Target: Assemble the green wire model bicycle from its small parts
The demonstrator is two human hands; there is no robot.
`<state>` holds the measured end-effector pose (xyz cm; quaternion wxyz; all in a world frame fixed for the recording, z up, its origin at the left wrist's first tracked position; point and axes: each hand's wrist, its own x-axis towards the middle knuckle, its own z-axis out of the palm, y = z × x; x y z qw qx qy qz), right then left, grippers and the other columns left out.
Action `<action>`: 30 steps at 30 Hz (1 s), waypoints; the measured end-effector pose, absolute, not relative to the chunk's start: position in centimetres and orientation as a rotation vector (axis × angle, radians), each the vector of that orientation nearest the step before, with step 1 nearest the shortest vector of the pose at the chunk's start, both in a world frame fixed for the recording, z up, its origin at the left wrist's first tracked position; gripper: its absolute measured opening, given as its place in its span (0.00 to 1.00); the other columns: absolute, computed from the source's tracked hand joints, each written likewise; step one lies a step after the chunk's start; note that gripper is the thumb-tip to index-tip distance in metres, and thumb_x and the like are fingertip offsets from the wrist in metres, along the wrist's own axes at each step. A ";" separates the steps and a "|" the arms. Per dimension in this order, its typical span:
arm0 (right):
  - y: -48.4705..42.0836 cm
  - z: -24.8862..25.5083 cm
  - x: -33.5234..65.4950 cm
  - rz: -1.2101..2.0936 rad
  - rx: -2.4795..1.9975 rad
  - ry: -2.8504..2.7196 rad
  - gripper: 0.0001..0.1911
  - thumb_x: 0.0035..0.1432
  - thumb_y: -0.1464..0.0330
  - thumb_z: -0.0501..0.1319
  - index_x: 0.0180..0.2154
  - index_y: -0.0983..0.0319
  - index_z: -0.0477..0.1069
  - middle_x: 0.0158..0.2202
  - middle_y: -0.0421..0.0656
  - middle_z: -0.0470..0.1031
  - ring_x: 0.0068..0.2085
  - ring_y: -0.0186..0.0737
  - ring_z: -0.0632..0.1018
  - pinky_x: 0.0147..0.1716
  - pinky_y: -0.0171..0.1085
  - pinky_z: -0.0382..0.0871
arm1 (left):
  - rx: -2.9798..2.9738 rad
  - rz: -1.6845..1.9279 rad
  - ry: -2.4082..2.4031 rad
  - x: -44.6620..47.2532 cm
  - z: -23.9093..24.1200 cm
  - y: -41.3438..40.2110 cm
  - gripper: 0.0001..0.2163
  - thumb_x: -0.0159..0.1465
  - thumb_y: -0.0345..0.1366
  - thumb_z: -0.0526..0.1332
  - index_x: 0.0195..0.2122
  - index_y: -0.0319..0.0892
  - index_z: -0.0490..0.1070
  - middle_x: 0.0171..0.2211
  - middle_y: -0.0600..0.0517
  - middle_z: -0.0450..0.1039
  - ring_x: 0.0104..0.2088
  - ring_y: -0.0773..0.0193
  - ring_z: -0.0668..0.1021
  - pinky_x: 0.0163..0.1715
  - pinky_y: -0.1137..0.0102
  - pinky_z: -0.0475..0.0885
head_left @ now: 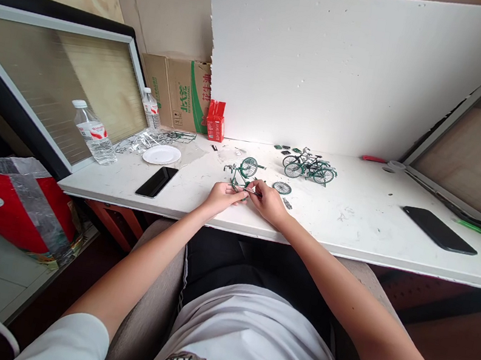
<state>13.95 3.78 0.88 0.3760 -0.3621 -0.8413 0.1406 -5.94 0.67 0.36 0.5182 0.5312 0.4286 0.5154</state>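
Near the front edge of the white table (200,198), my left hand (220,196) is closed on a small green model bicycle (240,174). One spoked wheel shows on it, at the far end of the frame. My right hand (270,202) pinches at the near end of the same model, its fingertips meeting those of the left. A thin piece shows between the right fingers, too small to name. Just beyond the right hand lies a loose spoked wheel (282,187), with small dark parts (287,204) beside it.
Further back stand assembled model bicycles (309,168). To the left are a black phone (157,182), a white paper plate (161,154), plastic part frames (145,141) and water bottles (95,134). A red box (216,122) stands behind; another dark phone (439,230) lies right.
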 end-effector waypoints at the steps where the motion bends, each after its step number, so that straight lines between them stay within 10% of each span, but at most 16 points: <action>1: 3.8 0.9 14.0 0.361 -0.920 -2.150 0.11 0.70 0.61 0.58 0.47 0.60 0.72 0.30 0.40 0.76 0.27 0.40 0.72 0.32 0.36 0.60 | 1.271 1.241 1.031 -5.9 0.4 0.7 0.21 0.54 0.47 0.79 0.38 0.36 0.79 0.40 0.40 0.84 0.38 0.55 0.86 0.34 0.70 0.73; 30: 3.6 1.0 13.8 0.377 -0.931 -2.141 0.10 0.69 0.62 0.58 0.47 0.59 0.72 0.28 0.40 0.75 0.26 0.40 0.72 0.32 0.36 0.61 | 1.283 1.234 1.024 -6.0 0.3 0.7 0.20 0.56 0.47 0.78 0.39 0.36 0.80 0.41 0.40 0.85 0.38 0.55 0.86 0.36 0.68 0.73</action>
